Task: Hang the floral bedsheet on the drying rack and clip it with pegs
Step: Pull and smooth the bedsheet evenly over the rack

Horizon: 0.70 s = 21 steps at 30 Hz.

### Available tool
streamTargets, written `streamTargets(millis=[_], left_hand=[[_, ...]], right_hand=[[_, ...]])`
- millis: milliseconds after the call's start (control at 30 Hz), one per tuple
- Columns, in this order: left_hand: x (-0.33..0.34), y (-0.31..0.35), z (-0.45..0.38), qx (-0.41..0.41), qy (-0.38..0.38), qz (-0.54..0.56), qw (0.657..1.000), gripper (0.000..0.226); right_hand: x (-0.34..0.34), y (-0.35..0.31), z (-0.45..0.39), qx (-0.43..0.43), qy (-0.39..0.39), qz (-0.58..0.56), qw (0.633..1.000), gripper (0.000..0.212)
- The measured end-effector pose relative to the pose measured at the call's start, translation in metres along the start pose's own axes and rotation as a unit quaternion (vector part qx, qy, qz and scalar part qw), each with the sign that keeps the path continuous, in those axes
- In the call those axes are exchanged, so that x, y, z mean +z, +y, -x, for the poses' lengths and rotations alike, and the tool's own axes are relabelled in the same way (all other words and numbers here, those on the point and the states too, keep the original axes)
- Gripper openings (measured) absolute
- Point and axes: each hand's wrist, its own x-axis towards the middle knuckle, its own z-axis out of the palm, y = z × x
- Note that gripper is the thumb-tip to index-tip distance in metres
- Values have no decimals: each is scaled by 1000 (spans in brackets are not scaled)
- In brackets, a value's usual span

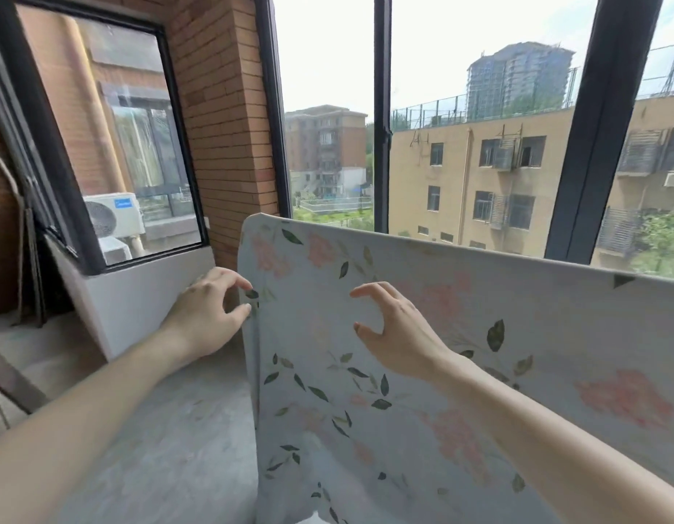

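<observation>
The floral bedsheet (460,353), pale blue with pink flowers and dark leaves, hangs draped over a rail that the cloth hides. Its top fold runs from the upper middle down to the right edge of the view. My left hand (210,315) is at the sheet's left edge, its thumb and fingertips touching or pinching the hem; which of the two I cannot make out. My right hand (395,334) hovers in front of the sheet's face with fingers and thumb curved apart, holding nothing. No pegs are in view.
Tall black-framed windows (382,107) stand right behind the sheet. A brick pillar (222,107) and a white sill wall (146,296) are at the left, with folded frames (29,259) leaning in the corner. Grey concrete floor (157,429) spreads below.
</observation>
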Motion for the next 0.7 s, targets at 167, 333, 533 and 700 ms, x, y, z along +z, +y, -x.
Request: streamTargets(millis=[167, 333, 533, 700], left_hand=[[-1, -35, -81, 2, 5, -22, 1000, 23], [7, -75, -143, -6, 20, -10, 1000, 23], [27, -127, -215, 1, 11, -1, 1000, 25], [41, -176, -289, 12, -8, -6, 1000, 30]], right_hand=[[12, 8, -86, -20, 15, -12, 1000, 43], [27, 10, -162, -39, 36, -19, 998, 39], [47, 13, -227, -43, 41, 22, 998, 43], [59, 10, -275, -21, 56, 74, 995, 42]])
